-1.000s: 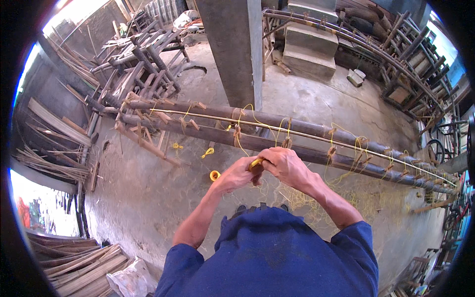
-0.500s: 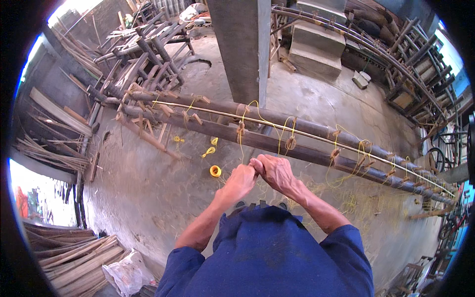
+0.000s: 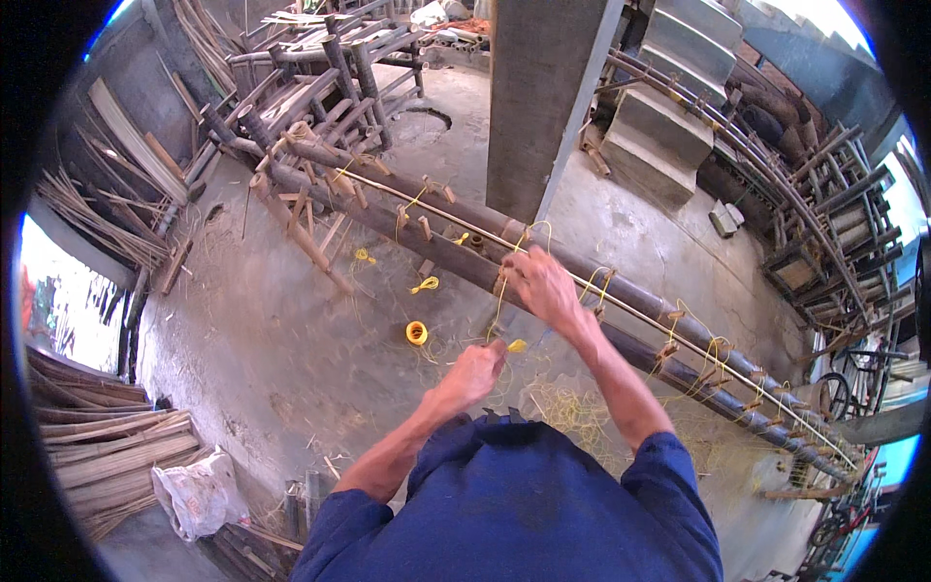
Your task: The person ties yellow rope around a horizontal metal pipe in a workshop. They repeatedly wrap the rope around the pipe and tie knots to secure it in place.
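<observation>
Two long dark bamboo poles (image 3: 446, 256) run side by side from upper left to lower right, with a thin pale rod (image 3: 465, 221) stretched along them. Short wooden pegs (image 3: 424, 228) and loops of yellow cord (image 3: 415, 201) sit along the poles. My right hand (image 3: 543, 288) is at the nearer pole, its fingers bent together around the cord there. Lower and nearer to me, my left hand (image 3: 471, 374) is closed on the yellow cord, which runs taut up towards the right hand. Beside its fingertips shows a small yellow cord bundle (image 3: 517, 345).
On the floor stand a yellow ring-shaped roll (image 3: 416, 333) and a cord bundle (image 3: 424, 285). Loose cord (image 3: 577, 407) lies tangled at the right. A concrete pillar (image 3: 543, 107) rises beyond the poles. Bamboo frames (image 3: 339, 87), steps (image 3: 659, 136) and split bamboo (image 3: 126, 456) surround the space.
My hands, close together before, have parted. The right has moved up to the nearer pole; the left has dropped slightly lower. The view has shifted, bringing more of the loose cord into sight.
</observation>
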The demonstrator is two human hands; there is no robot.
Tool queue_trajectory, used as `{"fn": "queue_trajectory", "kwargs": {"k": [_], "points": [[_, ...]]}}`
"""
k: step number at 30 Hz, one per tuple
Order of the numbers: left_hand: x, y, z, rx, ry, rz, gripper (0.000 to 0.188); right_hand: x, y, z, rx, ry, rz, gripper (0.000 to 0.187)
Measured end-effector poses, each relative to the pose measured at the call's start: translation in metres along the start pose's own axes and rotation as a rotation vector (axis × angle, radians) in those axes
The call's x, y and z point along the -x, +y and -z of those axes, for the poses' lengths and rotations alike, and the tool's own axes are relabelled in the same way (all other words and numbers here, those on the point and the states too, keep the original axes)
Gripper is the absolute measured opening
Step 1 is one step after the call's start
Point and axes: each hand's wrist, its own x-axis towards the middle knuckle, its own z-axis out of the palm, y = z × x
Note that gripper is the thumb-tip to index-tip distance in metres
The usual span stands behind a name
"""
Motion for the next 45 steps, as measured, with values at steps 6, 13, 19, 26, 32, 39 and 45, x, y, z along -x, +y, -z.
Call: {"fn": "queue_trajectory", "kwargs": {"k": [6,13,19,26,32,39,45], "points": [[0.003,0.006,-0.007,0.172,-0.052,0.133,0.016,-0.077,0.044,-0.054,0.535,-0.569,0.242,0.011],[0.018,-0.017,-0.020,0.506,-0.043,0.255,0.021,-0.110,0.056,-0.068,0.520,-0.986,0.018,0.016],[0.012,-0.009,-0.001,0.349,-0.020,0.189,0.019,-0.096,0.086,-0.037,0.047,-0.555,0.040,0.020],[-0.025,-0.035,-0.009,0.956,0.106,0.165,0.023,-0.033,0.053,-0.020,-0.165,0.085,-0.137,0.017],[-0.058,-0.009,0.028,1.389,0.254,0.053,0.026,-0.002,-0.031,0.000,-0.197,0.105,0.009,0.010],[-0.058,-0.009,0.034,1.231,0.086,0.030,0.022,0.032,-0.018,0.004,-0.197,0.070,-0.023,0.013],[-0.032,0.017,0.030,0.412,0.017,-0.146,0.018,0.043,0.006,0.003,-1.635,0.007,-0.742,0.022]]}}
